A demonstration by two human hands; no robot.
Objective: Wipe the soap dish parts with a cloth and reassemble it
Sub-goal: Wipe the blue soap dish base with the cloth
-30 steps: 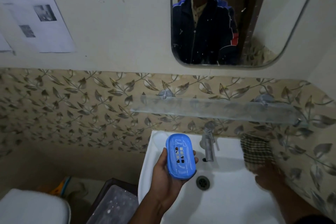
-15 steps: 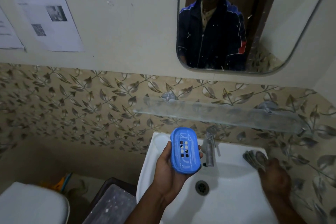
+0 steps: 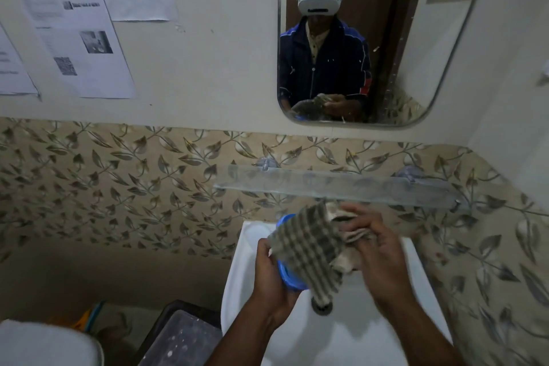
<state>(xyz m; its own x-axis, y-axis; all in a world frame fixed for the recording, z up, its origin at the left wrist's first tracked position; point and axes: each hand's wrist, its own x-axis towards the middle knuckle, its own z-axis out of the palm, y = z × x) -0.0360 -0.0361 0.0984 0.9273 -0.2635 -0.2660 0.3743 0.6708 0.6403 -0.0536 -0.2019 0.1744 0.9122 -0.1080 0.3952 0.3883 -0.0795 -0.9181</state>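
A leaf-patterned wall (image 3: 124, 193) fills the background, with printed sheets (image 3: 80, 36) pinned above it; their text is too blurred to be read, and no brand is legible anywhere. A mirror (image 3: 416, 38) is hung above a glass shelf (image 3: 341, 184), and a white sink (image 3: 356, 336) sits below both. Over the sink, a checked cloth (image 3: 309, 249) is draped across a blue soap dish (image 3: 289, 278), so that only its upper rim and lower edge are seen. The dish is gripped by the left hand (image 3: 270, 273), whose fingers are curled round its left edge. The cloth is bunched and pinched by the right hand (image 3: 377, 249), whose fingers are closed on its folds. The dish is judged to be light, rigid plastic, possibly slick if wet, and best held by its long edges so that the face stays free for wiping. The cloth is judged to be soft and limp, best gathered into a wad. Whether the dish is in one piece or separated cannot be told.
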